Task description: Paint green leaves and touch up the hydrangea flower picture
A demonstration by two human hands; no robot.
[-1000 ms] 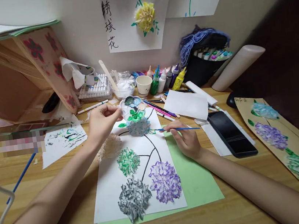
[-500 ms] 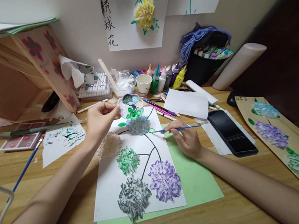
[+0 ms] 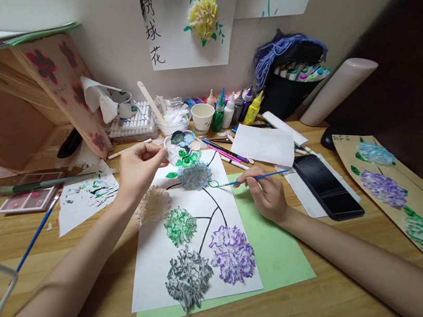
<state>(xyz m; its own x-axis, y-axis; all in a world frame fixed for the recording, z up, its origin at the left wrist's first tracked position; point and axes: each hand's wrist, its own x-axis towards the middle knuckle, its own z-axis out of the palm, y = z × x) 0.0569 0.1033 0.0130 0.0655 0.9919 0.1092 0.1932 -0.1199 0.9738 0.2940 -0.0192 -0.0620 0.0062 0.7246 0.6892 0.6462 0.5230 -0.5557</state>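
Leaf painting under way on the hydrangea sheet; flower heads look finished.

Left hand [image 3: 138, 170], fingers pinched on the rim of a paint palette [image 3: 183, 148], holds it above the top of the white sheet [image 3: 160, 270]. Right hand [image 3: 267, 195], fingers clenched on a thin blue paintbrush [image 3: 253, 177], sets the tip at a green leaf outline [image 3: 213, 184] beside the blue flower [image 3: 194, 175]. Five crumpled flowers and black stems are in place; one leaf is filled, this one only outlined, lower stems bare.

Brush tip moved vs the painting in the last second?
Yes. The brush in the right hand has slid left: its tip, earlier by the right edge of the white sheet, now lies on the green loop beside the blue flower.
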